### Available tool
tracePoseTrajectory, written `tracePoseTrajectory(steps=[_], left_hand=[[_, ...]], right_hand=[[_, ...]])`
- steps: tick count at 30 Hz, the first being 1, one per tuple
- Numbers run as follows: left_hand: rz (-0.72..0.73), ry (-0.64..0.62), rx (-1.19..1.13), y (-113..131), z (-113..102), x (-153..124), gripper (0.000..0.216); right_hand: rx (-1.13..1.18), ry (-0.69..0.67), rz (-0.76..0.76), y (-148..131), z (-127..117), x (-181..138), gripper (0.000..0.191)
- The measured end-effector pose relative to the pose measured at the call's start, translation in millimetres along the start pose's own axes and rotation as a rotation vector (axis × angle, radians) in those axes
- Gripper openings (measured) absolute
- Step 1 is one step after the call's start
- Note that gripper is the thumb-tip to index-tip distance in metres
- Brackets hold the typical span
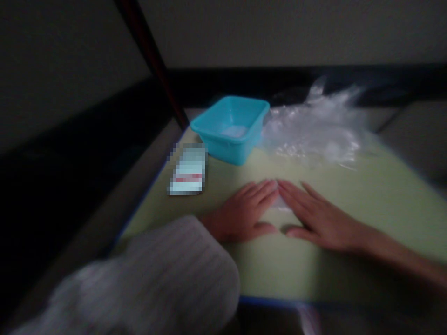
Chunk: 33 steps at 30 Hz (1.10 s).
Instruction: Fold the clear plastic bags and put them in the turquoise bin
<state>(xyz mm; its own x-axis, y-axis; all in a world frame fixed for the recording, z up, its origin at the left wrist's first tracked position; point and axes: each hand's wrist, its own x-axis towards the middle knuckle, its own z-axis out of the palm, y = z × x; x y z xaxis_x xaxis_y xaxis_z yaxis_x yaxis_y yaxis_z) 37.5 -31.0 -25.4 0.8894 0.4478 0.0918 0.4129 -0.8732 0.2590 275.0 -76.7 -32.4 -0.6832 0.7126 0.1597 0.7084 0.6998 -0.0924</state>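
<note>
Both hands lie flat on the yellow-green table top, their fingertips meeting over a small whitish sheet-like piece [280, 203]. My left hand [246, 211] has its fingers stretched forward and its thumb pointing right. My right hand [316, 214] mirrors it, fingers angled to the upper left and thumb apart. Much of the piece is under the fingers, and I cannot tell whether it is paper or plastic. Neither hand is gripping anything.
A turquoise plastic basin [226, 144] with something white inside stands beyond the hands. Right of it lies a crumpled heap of clear plastic [317, 128]. A phone-like object [188, 170], pixelated, rests at left. The table [275, 274] has a blue edge. A dark pole [153, 60] rises behind.
</note>
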Motion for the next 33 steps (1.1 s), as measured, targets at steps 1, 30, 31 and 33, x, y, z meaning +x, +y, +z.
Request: tracePoseTrajectory(steps=[1,30,31,33], left_hand=[[0.004,0.013,-0.005,-0.9,1.0,-0.4,0.074],[-0.412,0.401,-0.565,0.1,3.1,17.9,0.026],[-0.435,0.413,-0.677,0.3,2.9,18.9,0.026],[-0.47,0.408,-0.886,-0.6,2.5,19.7,0.024]], right_hand=[[0.005,-0.008,0.0,0.9,-0.8,0.3,0.084],[0.931,0.445,0.547,-4.0,-28.8,19.5,0.02],[1.015,0.46,0.581,-5.5,-27.0,23.1,0.02],[1.123,0.469,0.613,-8.4,-23.6,30.1,0.026]])
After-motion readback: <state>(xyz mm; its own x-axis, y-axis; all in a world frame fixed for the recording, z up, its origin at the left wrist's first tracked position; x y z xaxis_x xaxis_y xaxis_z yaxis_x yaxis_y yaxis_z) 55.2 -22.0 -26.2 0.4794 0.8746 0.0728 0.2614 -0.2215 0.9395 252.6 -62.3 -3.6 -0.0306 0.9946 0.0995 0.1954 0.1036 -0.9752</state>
